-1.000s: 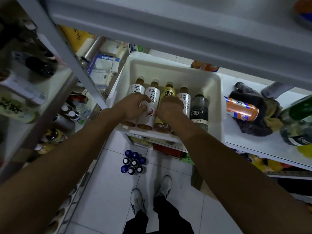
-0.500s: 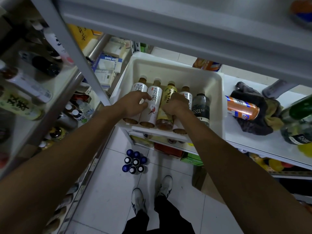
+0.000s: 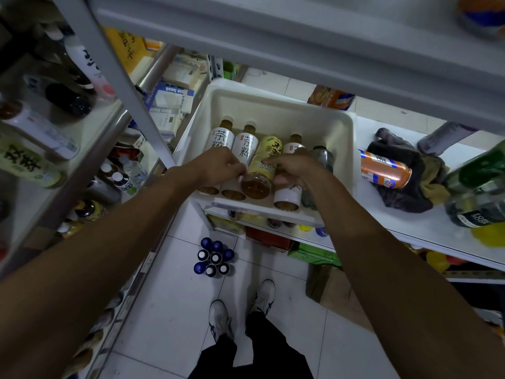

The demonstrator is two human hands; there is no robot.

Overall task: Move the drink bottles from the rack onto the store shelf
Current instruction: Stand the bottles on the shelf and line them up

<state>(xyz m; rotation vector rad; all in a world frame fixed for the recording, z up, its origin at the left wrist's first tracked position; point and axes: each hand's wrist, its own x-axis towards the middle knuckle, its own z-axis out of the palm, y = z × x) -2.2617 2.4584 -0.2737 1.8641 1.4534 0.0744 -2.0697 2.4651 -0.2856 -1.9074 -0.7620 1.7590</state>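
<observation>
The white metal store shelf (image 3: 396, 124) runs across the view. On its left end sits a white plastic bin (image 3: 278, 105), smooth-walled with rounded corners. Five drink bottles lie side by side in it, round bases toward the person and caps toward the far wall.

From the left come two white-label bottles (image 3: 222, 136), then a yellow-label bottle (image 3: 269, 146) riding a little higher than its neighbours. After it come a third white-label bottle (image 3: 288, 195) and a dark soda bottle (image 3: 323, 158). All look like clear, hard plastic filled with amber or dark liquid and wrapped in glossy sleeves.

The right grip (image 3: 296, 170) reaches over the third white-label bottle, and its fingers curl onto the yellow-label bottle's sleeve. The left grip (image 3: 218, 166) lies over the two left bottles with its fingers curled. Its tips sit at the seam between the second white-label bottle and the yellow one, and I cannot tell whether it has hold of either.

Full and sealed, these bottles should feel stiff and fairly heavy for their size. The sleeves are probably slick, and the round bodies will roll if let go. The best hold is likely around the mid-body on the sleeve, with the thumb opposite the fingers, rather than on the narrow neck.

To the right of the bin, an orange can (image 3: 382, 170) rests on a dark, crumpled cloth (image 3: 404, 195).
</observation>
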